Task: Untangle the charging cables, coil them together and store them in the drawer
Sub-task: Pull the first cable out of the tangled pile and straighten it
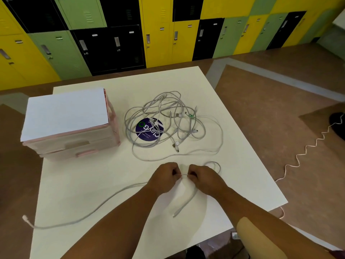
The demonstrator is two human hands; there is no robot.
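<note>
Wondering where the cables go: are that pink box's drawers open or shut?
Shut: both drawer fronts of the pink plastic box sit in its frame.

text: "clayGo", white letters with a green ring, upside down from the near side | on: round purple sticker (149, 130) lying on white table (93, 174), right of pink drawer box (74, 144) | small print: too blurred to read, crossed by tangled cables (168, 109)

One head-worn wide-angle camera stood at the near edge of the table (201, 86), close above it, looking forward and down. The cables (164, 116) sat mid-frame; lockers (158, 34) filled the far side, floor (280, 128) the right.
</note>
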